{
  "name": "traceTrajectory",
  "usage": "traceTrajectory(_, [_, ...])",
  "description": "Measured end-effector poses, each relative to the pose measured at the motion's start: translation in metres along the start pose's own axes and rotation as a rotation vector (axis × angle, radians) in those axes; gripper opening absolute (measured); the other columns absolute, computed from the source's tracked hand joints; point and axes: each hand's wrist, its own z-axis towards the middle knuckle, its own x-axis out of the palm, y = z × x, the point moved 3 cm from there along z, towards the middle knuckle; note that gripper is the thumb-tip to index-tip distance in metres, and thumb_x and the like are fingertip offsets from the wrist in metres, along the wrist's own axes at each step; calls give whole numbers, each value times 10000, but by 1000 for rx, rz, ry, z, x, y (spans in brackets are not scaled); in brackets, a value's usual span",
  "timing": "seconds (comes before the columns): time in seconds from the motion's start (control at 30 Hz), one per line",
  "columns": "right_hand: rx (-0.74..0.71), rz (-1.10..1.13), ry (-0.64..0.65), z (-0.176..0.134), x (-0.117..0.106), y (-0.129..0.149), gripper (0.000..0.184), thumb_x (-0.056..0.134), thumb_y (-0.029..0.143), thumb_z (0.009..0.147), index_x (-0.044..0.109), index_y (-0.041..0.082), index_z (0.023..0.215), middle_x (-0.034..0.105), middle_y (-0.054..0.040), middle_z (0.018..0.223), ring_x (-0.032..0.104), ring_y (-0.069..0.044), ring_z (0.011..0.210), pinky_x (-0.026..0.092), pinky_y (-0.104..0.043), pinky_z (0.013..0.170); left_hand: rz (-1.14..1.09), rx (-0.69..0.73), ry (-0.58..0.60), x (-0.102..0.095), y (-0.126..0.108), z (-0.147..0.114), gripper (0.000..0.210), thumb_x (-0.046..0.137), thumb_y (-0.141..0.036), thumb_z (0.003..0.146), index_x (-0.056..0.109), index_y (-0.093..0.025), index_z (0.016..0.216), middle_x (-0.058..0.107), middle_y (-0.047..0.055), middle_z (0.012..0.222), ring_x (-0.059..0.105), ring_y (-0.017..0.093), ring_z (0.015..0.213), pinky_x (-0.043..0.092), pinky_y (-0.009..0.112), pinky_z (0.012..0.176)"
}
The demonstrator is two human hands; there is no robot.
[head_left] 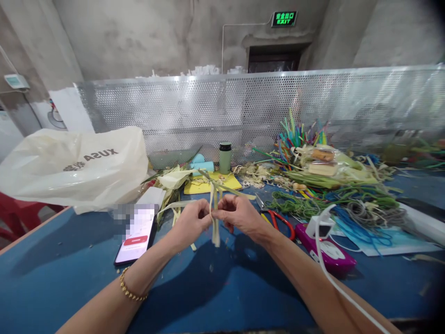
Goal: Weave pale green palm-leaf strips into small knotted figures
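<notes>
Pale green-yellow strips of dried husk (pixel 215 232) hang between my hands above the blue table. My left hand (pixel 195 219) pinches them from the left, thumb and fingers pressed together. From the right, my right hand (pixel 239 213) is closed on the same strips, its fingertips nearly meeting the left ones. Strip ends stick up and out to both sides, and a short bundle dangles below. Just beyond lies a yellow sheet (pixel 198 187) with bits of husk on it. Red-handled scissors (pixel 281 222) rest right of my right hand.
A phone (pixel 139 236) and a white plastic bag (pixel 104 162) are on the left. A green bottle (pixel 225 157) stands at the back. To the right are a purple power strip (pixel 333 255) with a charger and white cable (pixel 323 264), tangled green cord (pixel 295 204), and colourful stems (pixel 302 134).
</notes>
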Motion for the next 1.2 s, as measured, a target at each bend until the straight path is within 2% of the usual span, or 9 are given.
traceTrajectory(0.27, [-84,-40,-80,-1,5,8,287,665,386,724,526,150,638,509,39,511,449,-71,437,374,-193,419,-111,-26,-13,4,2,-1,175,544,-256,751,440,-178,634,471,-50,500,428,89,471,311,219,474])
traceTrajectory(0.53, [-121,-68,35,-2,0,10,119,533,231,788,580,136,733,542,22,571,475,-75,495,405,-197,497,-309,-77,88,3,2,0,206,567,-323,772,458,-172,684,476,-45,546,438,87,477,346,222,485])
traceTrajectory(0.63, [-85,-79,39,-2,-1,9,110,498,191,776,591,133,760,548,20,561,491,-79,482,414,-195,488,-112,-19,83,3,4,1,203,524,-326,811,471,-172,690,474,-34,556,441,100,487,352,232,482])
traceTrajectory(0.7, [-41,-92,28,-3,-1,8,95,488,161,748,575,137,720,540,26,536,490,-77,461,407,-189,469,140,81,-9,0,2,1,186,464,-288,851,516,-161,727,512,-1,611,488,129,554,396,262,534])
traceTrajectory(0.8, [27,-119,66,-4,0,5,94,485,133,700,530,146,618,521,31,494,475,-70,424,375,-178,431,526,360,-289,-8,-12,-4,212,436,-212,870,579,-142,1009,573,120,986,553,219,922,449,367,782])
traceTrajectory(0.87, [49,-112,112,-5,2,4,112,482,135,689,515,148,582,508,31,470,465,-70,410,359,-177,417,715,538,-359,-10,-20,-7,328,460,-157,856,558,-212,1164,474,136,1257,443,266,1175,373,437,949])
traceTrajectory(0.93, [54,-83,161,-6,4,4,130,476,138,687,512,147,563,494,30,453,452,-70,402,352,-181,414,840,647,-369,-11,-25,-9,372,492,-135,845,570,-293,1172,396,92,1373,329,282,1292,280,480,1031])
traceTrajectory(1.07, [47,-48,318,-13,8,10,161,498,147,700,519,144,540,483,32,446,432,-70,402,349,-192,427,884,688,-269,-14,-24,-9,321,484,-132,856,620,-307,1088,539,63,1243,374,262,1273,226,503,1059])
traceTrajectory(1.2, [6,12,336,-19,10,23,235,520,283,804,581,137,630,543,9,527,468,-75,446,379,-197,454,610,470,-119,-14,-18,-6,246,416,-185,889,661,-214,896,644,54,834,587,181,834,419,369,848])
